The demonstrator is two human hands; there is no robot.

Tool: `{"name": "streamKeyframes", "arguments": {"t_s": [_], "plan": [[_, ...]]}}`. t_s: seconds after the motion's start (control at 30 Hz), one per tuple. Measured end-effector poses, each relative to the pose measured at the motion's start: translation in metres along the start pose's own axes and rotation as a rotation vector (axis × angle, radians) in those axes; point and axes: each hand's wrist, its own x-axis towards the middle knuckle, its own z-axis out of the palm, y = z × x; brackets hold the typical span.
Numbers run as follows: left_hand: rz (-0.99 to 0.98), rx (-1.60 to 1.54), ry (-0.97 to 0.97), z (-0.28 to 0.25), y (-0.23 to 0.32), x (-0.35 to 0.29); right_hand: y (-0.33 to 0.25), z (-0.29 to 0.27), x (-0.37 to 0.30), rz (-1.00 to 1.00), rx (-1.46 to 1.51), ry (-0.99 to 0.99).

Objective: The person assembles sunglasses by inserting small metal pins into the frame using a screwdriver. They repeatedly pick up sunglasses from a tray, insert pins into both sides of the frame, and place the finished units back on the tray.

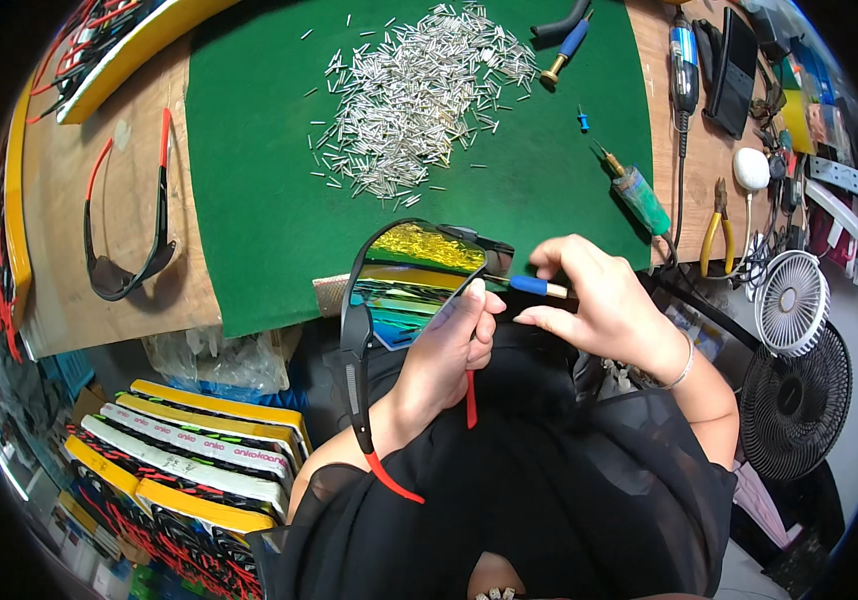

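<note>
My left hand (454,345) is closed on a pair of wraparound sunglasses (357,325) with a mirrored lens, black frame and red temple tips. Yellow, green and blue reflections fill the lens. At the frame's right end, by the hinge, a small screwdriver (529,285) with a blue handle and brass end points into the glasses. Loosely curled about its brass end is my right hand (594,300), thumb and index finger spaced apart around the handle. The tip of the screwdriver is hidden behind my left fingers and the frame.
A heap of small silver pins (414,100) covers part of the green mat (249,200). Another pair of sunglasses (161,215) lies left. Right are a green-handled tool (639,200), pliers (718,230) and a white fan (792,302). Yellow-edged boxes of glasses (219,400) stand lower left.
</note>
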Motion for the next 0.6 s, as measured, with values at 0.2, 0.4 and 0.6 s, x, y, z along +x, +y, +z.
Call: {"name": "streamKeyframes", "arguments": {"t_s": [0.2, 0.4, 0.6], "plan": [[-0.020, 0.020, 0.005, 0.000, 0.002, 0.000, 0.001, -0.011, 0.002, -0.063, -0.060, -0.139], [-0.011, 0.018, -0.005, 0.000, 0.002, 0.000, 0.002, -0.009, 0.003, -0.002, -0.164, -0.240], [-0.005, -0.018, -0.016, -0.002, -0.001, 0.000, -0.004, -0.007, 0.004, -0.034, -0.026, -0.098]]}}
